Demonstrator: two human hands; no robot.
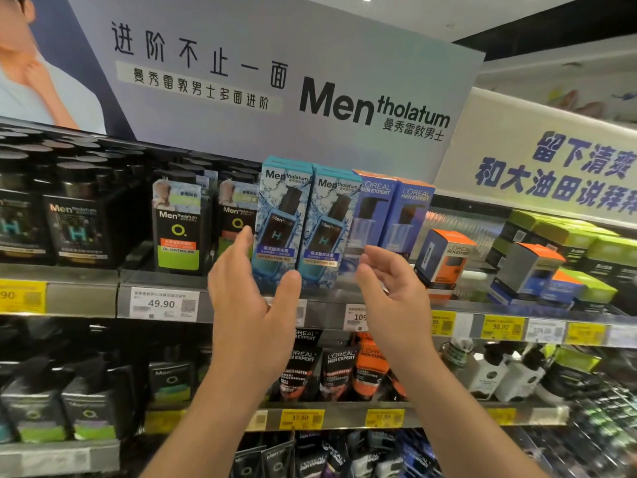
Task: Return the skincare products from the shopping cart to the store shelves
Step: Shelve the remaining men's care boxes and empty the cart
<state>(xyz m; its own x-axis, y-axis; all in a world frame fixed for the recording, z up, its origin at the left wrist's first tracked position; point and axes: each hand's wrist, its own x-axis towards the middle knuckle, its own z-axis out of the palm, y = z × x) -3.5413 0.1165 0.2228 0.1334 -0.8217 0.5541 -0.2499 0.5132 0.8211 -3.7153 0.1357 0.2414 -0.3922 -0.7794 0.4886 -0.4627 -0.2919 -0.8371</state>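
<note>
At the centre of the frame we have both hands up at the top shelf [82,298], and neither one is clamped on anything. Our left hand [248,298] is spread, fingertips reaching the left edge of the nearer of two light-blue boxes [281,219], thumb just under its lower corner. Our right hand [389,284] hangs loosely cupped right of centre, fingers apart, just in front of the second light-blue box [325,225]; whether it touches, we cannot tell. Both boxes stand upright side by side on the shelf, so they look already returned. The shopping cart is not in view.

We judge the main risk to be tipping. The boxes are tall and narrow and stand close to the shelf lip, so a careless nudge from our left thumb or a brush from our right fingers as we pull away could topple one forward off the shelf, or knock it into the dark-blue boxes [393,208] beside it.

Counting the front row: two light-blue boxes, two dark-blue boxes to their right, two black-and-green packs [179,229] to their left, and two black boxes [74,229] at the left edge.
</note>
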